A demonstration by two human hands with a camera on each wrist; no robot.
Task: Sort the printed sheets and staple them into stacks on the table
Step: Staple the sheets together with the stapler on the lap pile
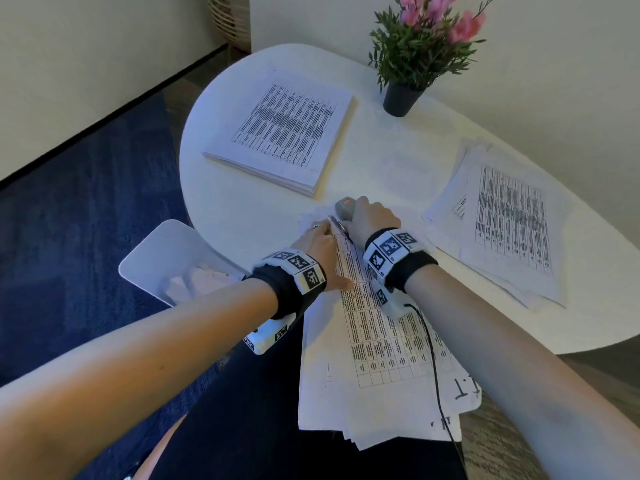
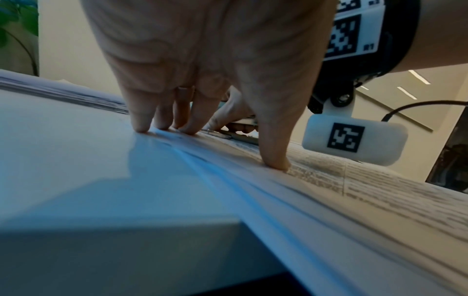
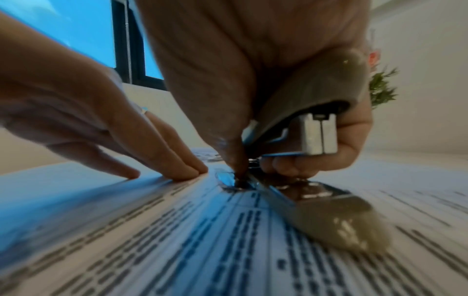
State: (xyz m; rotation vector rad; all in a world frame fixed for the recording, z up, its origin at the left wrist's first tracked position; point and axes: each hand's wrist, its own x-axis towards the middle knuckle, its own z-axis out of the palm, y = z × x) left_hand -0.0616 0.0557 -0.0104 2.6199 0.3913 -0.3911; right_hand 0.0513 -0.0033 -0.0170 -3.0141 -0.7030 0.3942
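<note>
I staple sheets on the white counter (image 1: 242, 202)

My left hand (image 1: 320, 249) lies flat with straight fingers on the printed sheets (image 1: 374, 327) by the near edge, and my right hand (image 1: 372, 218) grips the grey stapler (image 1: 346, 207) on their top corner. The right wrist view shows a window (image 3: 126, 40) and the stapler's open metal mouth. A white bin (image 1: 173, 261) beside the counter holds paper scraps

A rounded white table (image 1: 263, 209) stands against pale cream walls (image 1: 86, 64) over dark blue carpet (image 1: 86, 237). A pink-flowered plant in a dark pot (image 1: 401, 98) sits at one o'clock, a woven basket (image 1: 232, 19) at eleven.
</note>
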